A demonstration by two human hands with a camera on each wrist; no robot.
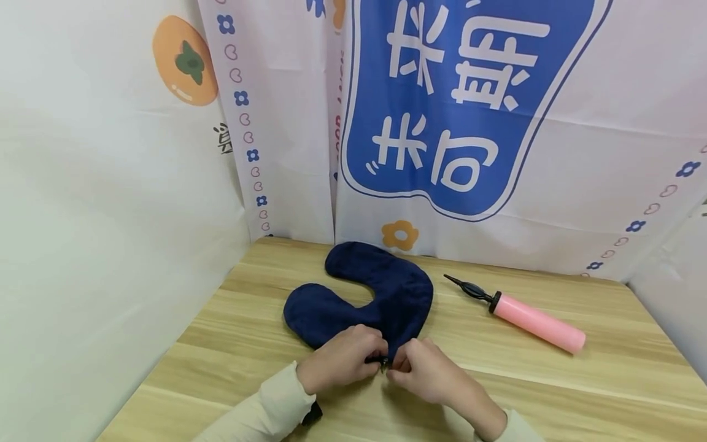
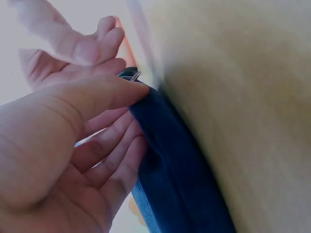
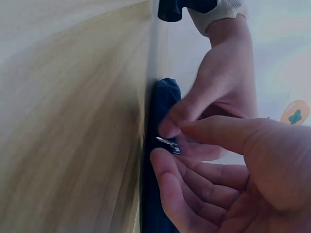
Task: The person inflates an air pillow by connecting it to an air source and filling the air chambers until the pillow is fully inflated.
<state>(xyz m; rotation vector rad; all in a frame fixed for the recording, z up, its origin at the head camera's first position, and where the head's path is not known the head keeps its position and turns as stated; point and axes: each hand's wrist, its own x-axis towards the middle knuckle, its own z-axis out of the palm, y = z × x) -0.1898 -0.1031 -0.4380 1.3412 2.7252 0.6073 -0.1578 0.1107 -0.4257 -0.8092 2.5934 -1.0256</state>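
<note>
Left hand (image 1: 343,359) pinches navy pillow (image 1: 405,294) at near side; right hand (image 1: 428,368) half-curled by metal pull (image 3: 167,143), grip unclear; best keep pillow straight, slide evenly

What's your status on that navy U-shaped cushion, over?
Left hand pinching navy cushion by near edge. Right hand beside metal pull. Cushion on wooden table. Pink pump off to the right, not in the way.

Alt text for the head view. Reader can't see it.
A person's left hand and right hand are close together at the near edge of a navy U-shaped neck pillow on a wood-grain table. A pink hand pump with a black nozzle lies to the right. Behind hangs a white cloth with a blue panel of Chinese characters.
</note>
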